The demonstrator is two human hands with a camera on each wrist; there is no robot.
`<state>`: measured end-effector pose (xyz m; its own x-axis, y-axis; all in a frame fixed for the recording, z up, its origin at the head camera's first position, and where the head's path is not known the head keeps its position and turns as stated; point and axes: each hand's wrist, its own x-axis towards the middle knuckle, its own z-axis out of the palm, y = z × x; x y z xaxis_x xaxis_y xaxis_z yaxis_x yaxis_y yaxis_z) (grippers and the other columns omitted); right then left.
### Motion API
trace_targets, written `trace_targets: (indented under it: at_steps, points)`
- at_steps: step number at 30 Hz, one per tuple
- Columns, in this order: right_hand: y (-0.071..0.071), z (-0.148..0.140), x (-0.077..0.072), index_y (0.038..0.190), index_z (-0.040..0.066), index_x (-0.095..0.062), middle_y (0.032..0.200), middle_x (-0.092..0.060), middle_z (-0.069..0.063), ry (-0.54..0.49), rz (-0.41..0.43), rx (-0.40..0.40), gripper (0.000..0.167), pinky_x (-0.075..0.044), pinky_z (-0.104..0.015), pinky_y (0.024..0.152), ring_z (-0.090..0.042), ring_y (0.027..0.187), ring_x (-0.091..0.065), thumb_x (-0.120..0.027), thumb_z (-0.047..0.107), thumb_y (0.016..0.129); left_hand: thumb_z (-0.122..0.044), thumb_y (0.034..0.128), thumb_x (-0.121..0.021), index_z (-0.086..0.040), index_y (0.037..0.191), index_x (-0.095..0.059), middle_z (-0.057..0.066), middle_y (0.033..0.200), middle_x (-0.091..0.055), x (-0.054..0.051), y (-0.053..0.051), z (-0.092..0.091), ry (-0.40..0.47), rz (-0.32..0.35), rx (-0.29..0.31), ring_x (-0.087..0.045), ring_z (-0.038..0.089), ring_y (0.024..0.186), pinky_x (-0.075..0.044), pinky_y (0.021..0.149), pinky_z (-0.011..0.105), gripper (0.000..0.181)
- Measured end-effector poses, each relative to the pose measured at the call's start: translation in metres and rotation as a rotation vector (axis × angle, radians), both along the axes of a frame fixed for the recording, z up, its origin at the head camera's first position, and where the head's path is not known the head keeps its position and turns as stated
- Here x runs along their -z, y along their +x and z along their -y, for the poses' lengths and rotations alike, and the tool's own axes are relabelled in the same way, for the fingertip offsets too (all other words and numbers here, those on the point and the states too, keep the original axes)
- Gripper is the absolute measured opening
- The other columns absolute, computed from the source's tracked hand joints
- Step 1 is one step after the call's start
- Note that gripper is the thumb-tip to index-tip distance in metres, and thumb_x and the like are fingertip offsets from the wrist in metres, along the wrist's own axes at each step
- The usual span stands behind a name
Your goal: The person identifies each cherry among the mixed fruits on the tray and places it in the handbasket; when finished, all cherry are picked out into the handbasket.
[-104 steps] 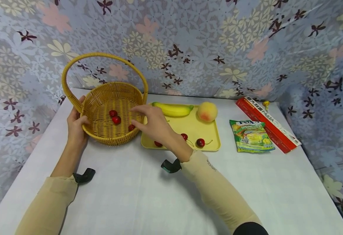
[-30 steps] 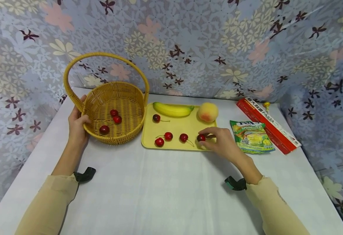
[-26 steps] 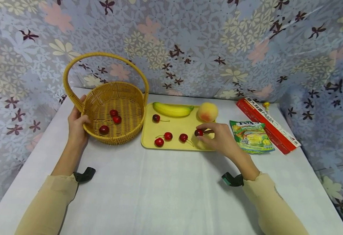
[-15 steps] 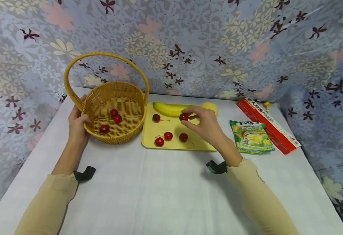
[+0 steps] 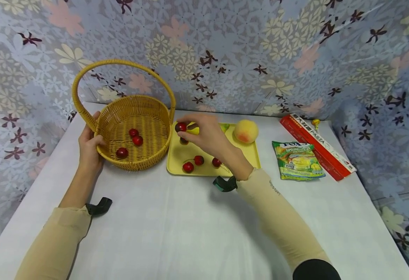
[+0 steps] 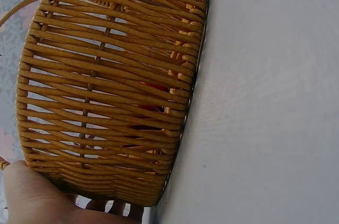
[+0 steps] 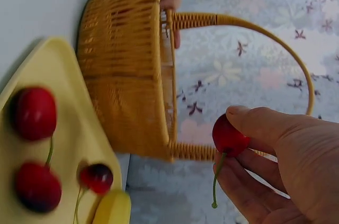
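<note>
Toward the left of a white tabletop (image 5: 172, 233), a wicker basket (image 5: 134, 166) with a tall arched handle, clamped at its left side by the left hand (image 5: 90, 149), presumably to keep so light a thing from shifting. Well apart from that, pinched in the thumb and fingers of the right hand (image 5: 208, 134), a red cherry (image 5: 181, 127), raised over the far left part of a yellow tray (image 5: 176, 155), near the basket's right rim; held by the fingertips probably for its smallness, stem hanging free. Counted: three cherries (image 5: 137, 140) inside the basket, one in the right hand, four on the tray, one of these partly hidden in the head view. Also on the tray, at the far side, one banana (image 7: 114, 208) and one peach (image 5: 246, 131). Farther right, perhaps set aside, one green packet (image 5: 298, 160) against one red pasta box (image 5: 318, 147).
</note>
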<state>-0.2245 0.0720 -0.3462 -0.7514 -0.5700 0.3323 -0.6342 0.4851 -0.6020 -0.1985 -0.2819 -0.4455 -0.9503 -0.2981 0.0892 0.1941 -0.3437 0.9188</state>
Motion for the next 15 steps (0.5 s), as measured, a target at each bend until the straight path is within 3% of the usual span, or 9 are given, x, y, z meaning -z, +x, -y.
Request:
trace_targets:
  at_steps: [15]
  points:
    - [-0.003,0.061,0.0,0.132,0.008,-0.073,0.126,-0.076,-0.007,0.044,-0.08,-0.088,0.037,-0.054,-0.032,0.094,-0.021,0.11,-0.07,-0.075,0.021,0.098,0.016,0.079,-0.035,-0.013,0.16,-0.044,0.007,0.165,-0.041,0.001,0.0,0.0,-0.016,-0.003,-0.016,-0.041,0.023,0.138,-0.04,0.107,0.027,0.087]
